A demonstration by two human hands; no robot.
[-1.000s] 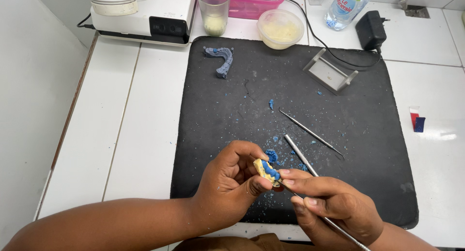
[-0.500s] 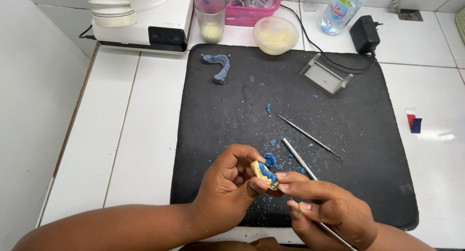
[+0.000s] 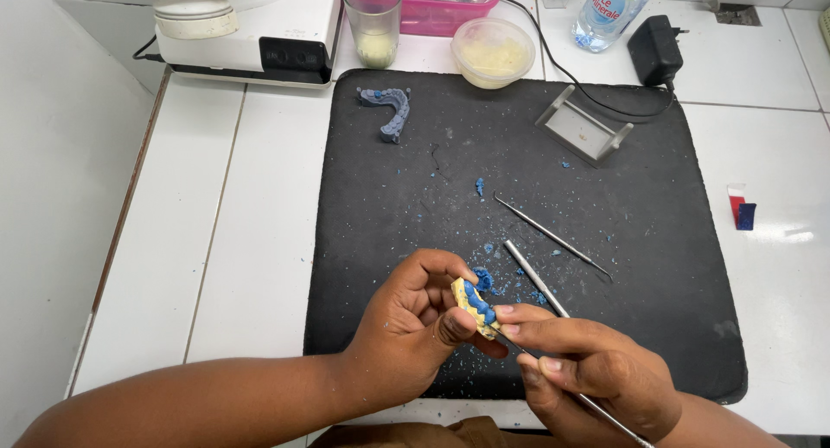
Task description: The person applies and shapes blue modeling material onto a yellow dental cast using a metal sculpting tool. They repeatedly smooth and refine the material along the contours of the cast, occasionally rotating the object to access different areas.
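Barely shifted, left hand (image 3: 406, 331) pinches dental model (image 3: 475, 306); right hand (image 3: 596, 374) grips metal tool (image 3: 532, 275).

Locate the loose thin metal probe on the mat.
The thin metal probe lies diagonally right of centre on the black mat, just beyond the thicker tool's shaft.

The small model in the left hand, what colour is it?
Pale yellow model with blue on top, seen in the head view.
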